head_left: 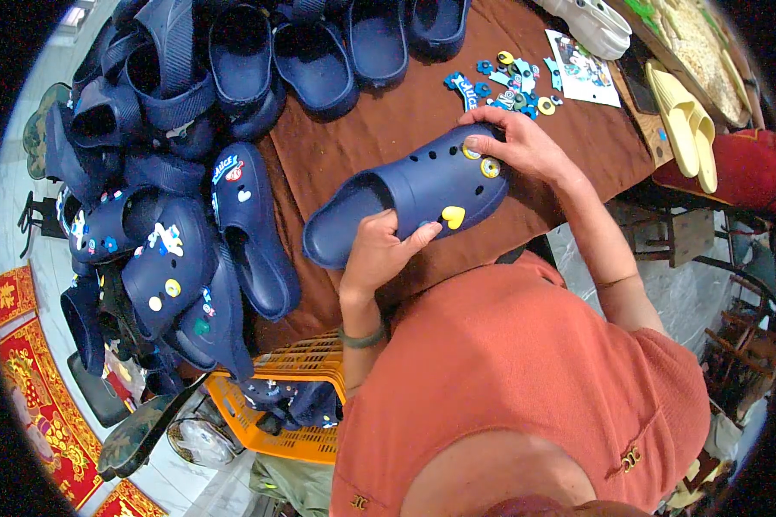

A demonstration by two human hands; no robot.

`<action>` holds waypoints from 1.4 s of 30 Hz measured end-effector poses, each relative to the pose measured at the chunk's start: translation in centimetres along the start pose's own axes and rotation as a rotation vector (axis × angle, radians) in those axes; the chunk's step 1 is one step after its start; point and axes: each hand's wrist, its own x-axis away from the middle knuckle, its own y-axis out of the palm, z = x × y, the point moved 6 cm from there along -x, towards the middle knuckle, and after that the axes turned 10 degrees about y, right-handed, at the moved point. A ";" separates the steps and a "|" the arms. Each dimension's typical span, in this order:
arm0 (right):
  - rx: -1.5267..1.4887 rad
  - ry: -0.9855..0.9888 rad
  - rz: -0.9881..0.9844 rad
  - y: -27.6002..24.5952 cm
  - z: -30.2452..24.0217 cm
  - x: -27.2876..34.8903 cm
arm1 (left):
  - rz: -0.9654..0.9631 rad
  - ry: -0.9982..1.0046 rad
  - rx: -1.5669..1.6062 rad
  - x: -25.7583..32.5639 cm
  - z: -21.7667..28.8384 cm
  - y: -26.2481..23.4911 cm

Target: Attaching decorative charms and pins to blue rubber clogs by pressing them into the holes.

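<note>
A navy blue clog (435,185) lies on its side between my hands, its toe to the right. My left hand (384,250) grips it at the foot opening, fingers tucked inside and thumb along the outer side. Close to that thumb, a yellow heart charm (453,217) sits on the upper. My right hand (522,146) holds the toe, its thumb pressing beside a yellow-rimmed round charm (490,167) and its fingers over the far side. Just beyond the toe, loose shoe charms (522,82) in blue, yellow and black lie scattered on the brown cloth (362,133).
Many plain navy clogs (315,65) crowd the far left, with charm-decorated clogs (168,258) heaped nearer. An orange basket (297,444) holding more stands below the table's edge. At the far right are a picture card (582,69), a white clog (591,26) and pale yellow slippers (685,129).
</note>
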 end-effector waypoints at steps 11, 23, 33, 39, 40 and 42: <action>0.543 -0.388 0.130 0.7 -2.9 0.3 | 0.062 0.113 -0.088 0.3 -1.2 -0.2; 0.026 -0.454 0.158 -0.2 -0.5 2.8 | -0.033 0.023 0.043 0.1 0.4 0.2; 0.357 -0.488 0.297 0.0 -2.2 3.8 | -0.023 -0.102 -0.107 0.3 0.2 0.0; 0.255 -0.477 0.874 -7.6 2.5 4.2 | -0.032 -0.254 0.094 0.9 -0.8 0.1; 0.328 -0.419 0.910 -8.8 3.8 3.9 | -0.032 -0.255 0.094 0.8 -0.8 0.2; 0.351 -0.333 0.871 -9.7 5.5 3.7 | 0.020 -0.180 0.136 0.5 -0.5 0.2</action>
